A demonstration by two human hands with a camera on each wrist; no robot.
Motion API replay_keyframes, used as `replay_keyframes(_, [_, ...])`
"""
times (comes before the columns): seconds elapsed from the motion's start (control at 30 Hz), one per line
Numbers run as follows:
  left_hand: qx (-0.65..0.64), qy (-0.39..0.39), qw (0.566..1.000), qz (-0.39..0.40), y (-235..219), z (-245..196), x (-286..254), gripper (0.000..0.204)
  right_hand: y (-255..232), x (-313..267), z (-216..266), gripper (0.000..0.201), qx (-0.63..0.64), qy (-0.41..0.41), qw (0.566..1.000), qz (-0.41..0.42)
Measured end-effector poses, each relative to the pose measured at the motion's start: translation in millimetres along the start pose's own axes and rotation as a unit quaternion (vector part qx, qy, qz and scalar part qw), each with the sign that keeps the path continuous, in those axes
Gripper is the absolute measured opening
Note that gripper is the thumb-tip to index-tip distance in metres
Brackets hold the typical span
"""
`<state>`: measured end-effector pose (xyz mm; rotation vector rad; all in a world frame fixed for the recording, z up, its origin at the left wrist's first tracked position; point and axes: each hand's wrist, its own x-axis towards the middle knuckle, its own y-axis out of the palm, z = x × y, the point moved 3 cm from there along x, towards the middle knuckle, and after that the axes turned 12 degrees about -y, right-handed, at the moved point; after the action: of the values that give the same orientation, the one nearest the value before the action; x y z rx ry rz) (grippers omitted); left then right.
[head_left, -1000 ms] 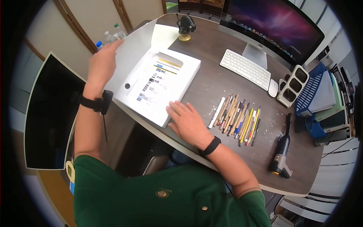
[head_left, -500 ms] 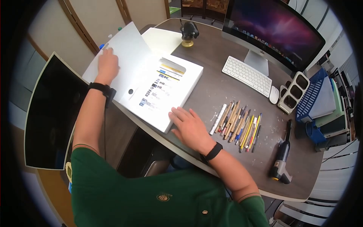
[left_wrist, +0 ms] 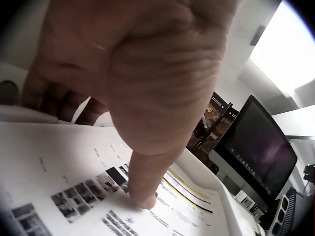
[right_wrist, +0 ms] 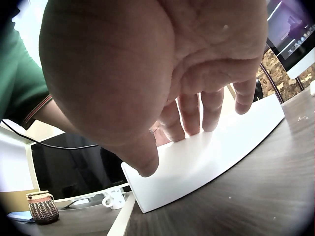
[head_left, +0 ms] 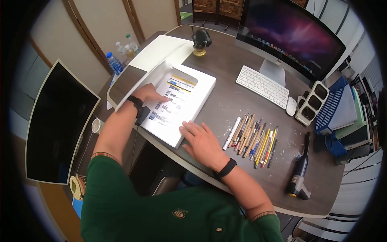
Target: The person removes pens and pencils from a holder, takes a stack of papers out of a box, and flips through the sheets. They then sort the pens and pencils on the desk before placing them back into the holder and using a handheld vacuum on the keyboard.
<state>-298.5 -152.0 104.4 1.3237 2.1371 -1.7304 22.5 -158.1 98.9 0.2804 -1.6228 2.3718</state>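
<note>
An open white box file (head_left: pixel 196 111) lies near the desk's left front edge. Its cover (head_left: pixel 141 85) stands up along the left side. Inside is a stack of printed papers (head_left: pixel 171 107). My left hand (head_left: pixel 150 94) holds the stack's left edge, thumb on the top sheet; its fingers (left_wrist: pixel 64 104) dip behind the paper edge, tips hidden. My right hand (head_left: pixel 203 145) rests against the box file's near right corner, fingers (right_wrist: pixel 211 110) straight over the upper edge in the right wrist view.
Several pencils and pens (head_left: pixel 254 141) lie right of the box file, with a hand-held vacuum (head_left: pixel 299 173) beyond. A keyboard (head_left: pixel 263 87), mouse (head_left: pixel 291 105) and monitor (head_left: pixel 290 36) stand behind. Bottles (head_left: pixel 115 63) and a cup (head_left: pixel 96 126) are at the left.
My left hand has left the cover and moved right and down onto the papers. The cover has swung from lying out leftward to steeper. My right hand stays at the corner.
</note>
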Motion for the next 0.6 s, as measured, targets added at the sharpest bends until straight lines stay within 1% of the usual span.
replay_keyframes(0.07, [-0.026, -0.031, 0.999, 0.017, 0.2, 6.6, 5.8, 0.074, -0.4, -0.3, -0.4, 0.055, 0.001, 0.001, 1.0, -0.001])
replay_keyframes(0.17, [-0.091, -0.016, 0.994, 0.059, 7.4, 13.7, 15.1, 0.07, 0.0, -0.7, -0.7, 0.056, 0.003, 0.004, 1.0, 0.0])
replay_keyframes(0.27, [-0.126, -0.006, 0.988, 0.094, 11.7, 16.3, 22.0, 0.065, -1.0, -0.4, -0.2, 0.056, 0.003, 0.004, 1.0, 0.004])
replay_keyframes(0.37, [-0.128, 0.021, 0.985, 0.11, 11.7, 16.2, 23.4, 0.061, -1.5, -0.6, -1.0, 0.056, 0.001, 0.003, 1.0, -0.002])
replay_keyframes(0.47, [-0.107, 0.013, 0.988, 0.109, 5.4, 12.5, 18.0, 0.067, -0.7, -0.7, -0.6, 0.056, 0.003, 0.004, 1.0, -0.006])
replay_keyframes(0.57, [-0.096, -0.061, 0.988, 0.106, 5.9, 21.9, 31.6, 0.063, 0.3, -1.5, -1.6, 0.056, 0.002, 0.005, 1.0, -0.007])
replay_keyframes(0.6, [-0.105, -0.05, 0.985, 0.126, 6.3, 24.6, 33.6, 0.063, 1.2, -1.9, -1.7, 0.055, 0.001, 0.006, 1.0, -0.007])
